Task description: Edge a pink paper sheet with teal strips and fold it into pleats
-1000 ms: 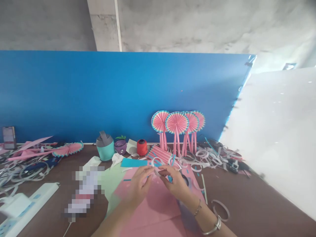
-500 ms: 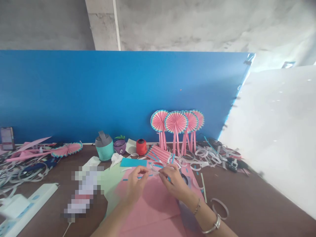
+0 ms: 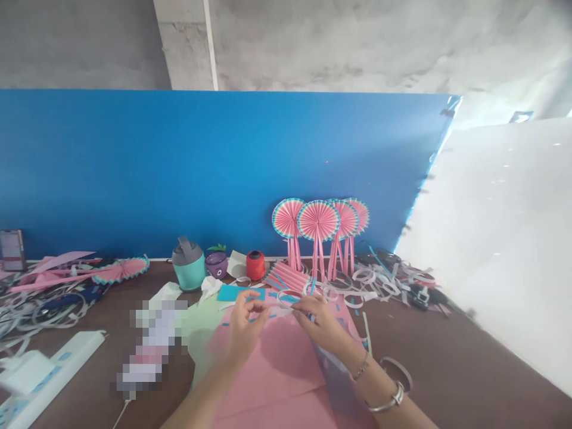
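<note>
My left hand [image 3: 246,325] is over the pink paper sheet [image 3: 286,369], its thumb and fingers curved and a gap between them; I see nothing held there. My right hand [image 3: 319,322] is closed in a pinch at the near end of a thin white strip [image 3: 289,293] curled into a loop. Small blue paper pieces [image 3: 226,325] lie along the far part of the pink sheet. A blue paper rectangle [image 3: 232,293] lies just beyond my left hand. Pleated pink paper [image 3: 288,277] rests behind the loop.
Several round pink pleated fans [image 3: 318,220] lean against the blue partition [image 3: 179,161]. A teal pot [image 3: 188,265], a purple cup [image 3: 217,265] and a red thread spool [image 3: 255,266] stand along the back. Curled white strips [image 3: 379,280] heap at right; a power strip [image 3: 67,363] lies left.
My right hand has shifted slightly right, and the looped white strip has moved with it. The left hand has risen slightly, its fingers more spread from the thumb.
</note>
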Motion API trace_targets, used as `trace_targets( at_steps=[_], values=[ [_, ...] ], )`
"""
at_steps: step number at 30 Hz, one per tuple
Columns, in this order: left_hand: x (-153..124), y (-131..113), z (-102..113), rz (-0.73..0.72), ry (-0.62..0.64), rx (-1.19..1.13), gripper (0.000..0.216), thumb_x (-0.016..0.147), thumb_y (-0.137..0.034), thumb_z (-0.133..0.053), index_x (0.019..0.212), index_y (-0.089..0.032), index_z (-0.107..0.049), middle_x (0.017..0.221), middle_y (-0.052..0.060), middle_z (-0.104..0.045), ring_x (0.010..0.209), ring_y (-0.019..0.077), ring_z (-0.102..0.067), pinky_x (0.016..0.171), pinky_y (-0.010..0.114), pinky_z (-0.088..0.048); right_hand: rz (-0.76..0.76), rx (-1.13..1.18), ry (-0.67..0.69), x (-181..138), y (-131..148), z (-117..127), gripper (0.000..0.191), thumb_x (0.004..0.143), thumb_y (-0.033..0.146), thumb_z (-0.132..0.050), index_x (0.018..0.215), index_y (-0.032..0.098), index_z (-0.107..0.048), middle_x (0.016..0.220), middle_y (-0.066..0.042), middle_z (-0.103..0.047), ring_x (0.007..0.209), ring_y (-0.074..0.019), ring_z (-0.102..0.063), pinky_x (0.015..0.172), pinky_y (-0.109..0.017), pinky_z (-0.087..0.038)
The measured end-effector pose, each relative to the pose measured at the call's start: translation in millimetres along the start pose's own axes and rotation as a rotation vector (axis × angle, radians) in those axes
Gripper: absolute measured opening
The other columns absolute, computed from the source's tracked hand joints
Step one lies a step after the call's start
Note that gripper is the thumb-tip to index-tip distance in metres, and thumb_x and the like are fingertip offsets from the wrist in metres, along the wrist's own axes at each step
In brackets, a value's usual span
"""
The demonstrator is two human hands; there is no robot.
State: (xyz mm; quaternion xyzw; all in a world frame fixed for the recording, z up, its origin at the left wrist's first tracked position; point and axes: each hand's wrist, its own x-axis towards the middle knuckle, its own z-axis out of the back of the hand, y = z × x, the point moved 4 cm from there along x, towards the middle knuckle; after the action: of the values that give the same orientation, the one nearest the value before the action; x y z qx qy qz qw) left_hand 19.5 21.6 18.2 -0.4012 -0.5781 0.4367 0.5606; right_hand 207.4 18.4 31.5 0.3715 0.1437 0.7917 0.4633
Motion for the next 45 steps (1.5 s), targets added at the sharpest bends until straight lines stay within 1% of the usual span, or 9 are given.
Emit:
trace_targets(
  at_steps=[6, 12, 19, 26, 30, 36, 39, 42, 45],
  values=[
    [1, 1, 1, 0.046, -0.002, -0.043, 0.037, 0.072, -0.034, -0.067, 0.099, -0.022, -0.045, 0.068, -0.004, -0.063, 0.069, 0.0153, -0.060, 0.068, 0.029, -0.047, 0.013, -0.004, 0.019, 1, -2, 4, 0.027, 0.092, 0.022, -0.047, 0.080, 0.022, -0.072, 0.075, -0.002, -0.070, 0.072, -0.0159, -0.062, 0.086, -0.033, -0.042],
    [2, 6, 2, 0.068, 0.004, -0.065, 0.038, 0.072, -0.033, -0.068, 0.099, -0.022, -0.044, 0.068, -0.004, -0.063, 0.069, 0.0147, -0.059, 0.068, 0.028, -0.046, 0.022, -0.002, 0.005, 1, -2, 5, 0.028, 0.090, 0.020, -0.047, 0.074, 0.020, -0.071, 0.069, -0.002, -0.067, 0.068, -0.0158, -0.058, 0.079, -0.031, -0.041],
    [2, 7, 1, 0.051, 0.005, -0.074, 0.036, 0.073, -0.032, -0.067, 0.098, -0.022, -0.044, 0.068, -0.005, -0.062, 0.070, 0.0149, -0.058, 0.071, 0.030, -0.046, 0.014, 0.085, 0.056, 4, -1, 6, 0.035, 0.091, 0.023, -0.046, 0.063, 0.018, -0.067, 0.058, -0.001, -0.059, 0.059, -0.0132, -0.050, 0.067, -0.027, -0.040],
    [1, 3, 2, 0.021, -0.010, -0.052, 0.035, 0.072, -0.033, -0.067, 0.096, -0.022, -0.045, 0.068, -0.003, -0.062, 0.071, 0.0164, -0.060, 0.071, 0.031, -0.047, -0.005, 0.091, 0.008, 2, -6, 4, 0.032, 0.091, 0.026, -0.049, 0.072, 0.019, -0.074, 0.061, -0.002, -0.062, 0.062, -0.0141, -0.053, 0.072, -0.029, -0.043],
    [1, 2, 2, -0.009, -0.022, -0.032, 0.032, 0.072, -0.034, -0.067, 0.094, -0.022, -0.045, 0.068, -0.003, -0.062, 0.071, 0.0163, -0.060, 0.071, 0.030, -0.048, 0.012, 0.083, -0.015, 2, -8, 4, 0.031, 0.090, 0.028, -0.052, 0.070, 0.020, -0.074, 0.059, -0.001, -0.061, 0.062, -0.0141, -0.054, 0.074, -0.029, -0.043],
    [-1, -1, 1, -0.047, -0.032, -0.002, 0.030, 0.073, -0.032, -0.065, 0.094, -0.022, -0.046, 0.070, -0.002, -0.063, 0.071, 0.0165, -0.062, 0.071, 0.031, -0.049, 0.030, 0.121, -0.034, 3, -3, 6, 0.037, 0.089, 0.030, -0.050, 0.056, 0.019, -0.064, 0.051, 0.001, -0.052, 0.055, -0.0123, -0.045, 0.066, -0.028, -0.039],
    [-5, -6, 0, -0.084, -0.064, 0.010, 0.026, 0.074, -0.032, -0.065, 0.090, -0.022, -0.047, 0.069, -0.002, -0.062, 0.070, 0.0165, -0.062, 0.069, 0.030, -0.049, 0.008, 0.205, -0.043, 6, -3, 8, 0.041, 0.087, 0.035, -0.051, 0.050, 0.019, -0.053, 0.049, 0.002, -0.044, 0.053, -0.0118, -0.040, 0.058, -0.026, -0.034],
    [-10, -12, -1, -0.134, -0.115, 0.024, 0.023, 0.076, -0.032, -0.066, 0.086, -0.022, -0.048, 0.071, -0.001, -0.062, 0.072, 0.0171, -0.063, 0.069, 0.030, -0.049, -0.041, 0.344, -0.018, 7, -1, 10, 0.045, 0.086, 0.039, -0.049, 0.046, 0.020, -0.040, 0.050, 0.003, -0.035, 0.052, -0.0114, -0.034, 0.053, -0.026, -0.029],
    [-16, -15, -4, -0.170, -0.157, 0.004, 0.022, 0.078, -0.032, -0.066, 0.085, -0.022, -0.049, 0.075, 0.001, -0.063, 0.075, 0.0178, -0.064, 0.071, 0.030, -0.050, -0.135, 0.476, -0.006, 7, 5, 8, 0.043, 0.082, 0.040, -0.051, 0.047, 0.020, -0.038, 0.052, 0.003, -0.035, 0.053, -0.0111, -0.033, 0.053, -0.026, -0.028]
  ],
)
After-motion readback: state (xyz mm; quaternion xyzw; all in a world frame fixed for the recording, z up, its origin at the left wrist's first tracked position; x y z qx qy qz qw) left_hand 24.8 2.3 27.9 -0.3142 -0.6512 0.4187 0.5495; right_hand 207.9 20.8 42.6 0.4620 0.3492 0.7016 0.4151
